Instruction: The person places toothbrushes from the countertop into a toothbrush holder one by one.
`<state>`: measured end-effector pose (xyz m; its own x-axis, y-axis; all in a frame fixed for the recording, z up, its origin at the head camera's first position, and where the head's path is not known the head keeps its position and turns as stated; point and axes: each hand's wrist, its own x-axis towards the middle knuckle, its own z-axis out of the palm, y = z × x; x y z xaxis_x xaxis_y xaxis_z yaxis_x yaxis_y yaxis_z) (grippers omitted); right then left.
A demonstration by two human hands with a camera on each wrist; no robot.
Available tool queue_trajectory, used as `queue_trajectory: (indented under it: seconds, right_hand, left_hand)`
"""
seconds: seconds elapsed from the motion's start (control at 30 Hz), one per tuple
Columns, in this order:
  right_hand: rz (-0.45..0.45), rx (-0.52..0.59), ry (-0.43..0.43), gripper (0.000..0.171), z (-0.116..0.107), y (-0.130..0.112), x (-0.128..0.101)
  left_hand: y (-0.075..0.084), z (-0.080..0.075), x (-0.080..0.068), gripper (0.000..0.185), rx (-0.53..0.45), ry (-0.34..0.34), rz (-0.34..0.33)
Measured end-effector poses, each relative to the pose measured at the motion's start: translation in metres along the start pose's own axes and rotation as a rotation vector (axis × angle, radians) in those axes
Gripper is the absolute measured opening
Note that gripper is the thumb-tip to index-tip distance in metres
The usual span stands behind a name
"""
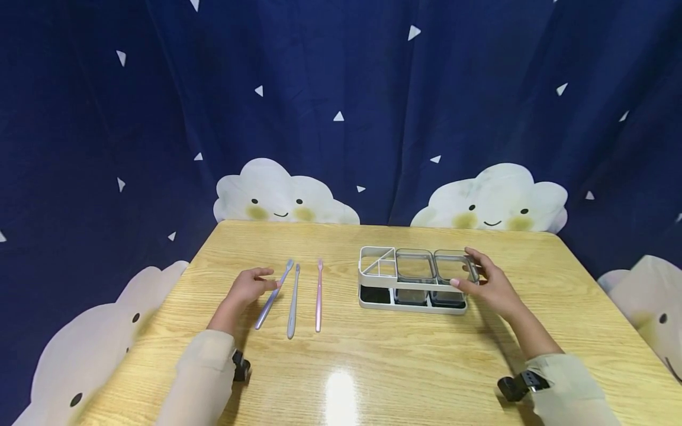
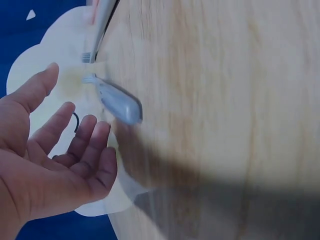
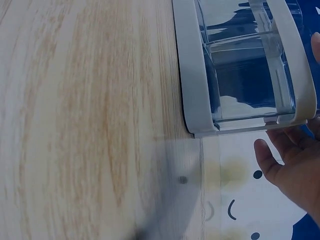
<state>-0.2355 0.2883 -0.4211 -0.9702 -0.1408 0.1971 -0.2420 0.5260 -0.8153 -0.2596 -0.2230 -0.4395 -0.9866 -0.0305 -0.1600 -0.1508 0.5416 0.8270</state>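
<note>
My left hand (image 1: 249, 288) lies on the wooden table (image 1: 405, 361), fingers loosely extended, fingertips touching the handle of the blue toothbrush (image 1: 273, 295), not closed on it. That brush is the farthest from the white organizer rack (image 1: 373, 283); the grey toothbrush (image 1: 293, 294) lies between, and the pink toothbrush (image 1: 319, 294) is nearest the rack, all three roughly parallel, heads pointing away from me.

My right hand (image 1: 487, 284) cups the rack's far end from the brushes, thumb along the front rail, fingers over the back edge by the outer clear cup (image 1: 452, 267). Curled, but whether it actually grips, I cannot tell.

Handling, my judgement: blue toothbrush is light, stiff, slim plastic, lying flat on a glossy top, so likely to skid if pushed. Best pinched mid-handle between thumb and fingertips, away from the bristles. Rack is rigid and light; the clear cups look loose-fitting, so hold the frame, not the cups.

Left wrist view: palm (image 2: 55, 165) open, fingers spread, nothing held; a toothbrush end (image 2: 117, 102) blurred beside the fingertips. Head view cannot show that empty palm. Right wrist view: rack corner (image 3: 200, 117) and the cup's transparent wall (image 3: 250, 85) up close, with my fingertips (image 3: 267, 155) just off the corner, apart from it.
</note>
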Motion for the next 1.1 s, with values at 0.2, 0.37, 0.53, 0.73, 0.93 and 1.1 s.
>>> queue_trajectory:
  seconds: [0.2,0.37,0.53,0.73,0.93,1.1]
  right_hand:
    - [0.004,0.011,-0.006,0.081,0.000,0.000,0.000]
    - [0.000,0.015,-0.005,0.081,0.001,0.001,0.000]
    - [-0.008,0.012,0.002,0.080,0.002,0.002,0.000]
    - [-0.003,0.019,0.000,0.081,0.000,0.001,0.000]
    - [0.001,0.024,-0.002,0.082,0.001,0.001,0.000]
    - [-0.001,0.024,-0.005,0.081,0.001,0.000,0.000]
  left_hand:
    - [0.002,0.004,0.003,0.046,-0.026,0.013,-0.035]
    - [0.003,0.006,0.005,0.045,0.018,0.026,-0.045]
    - [0.001,0.012,0.009,0.043,0.014,0.052,-0.066]
    - [0.001,0.018,0.011,0.039,0.008,0.092,-0.086]
    - [0.002,0.021,0.009,0.031,0.094,0.154,-0.139]
    - [0.002,0.024,0.008,0.028,0.124,0.201,-0.179]
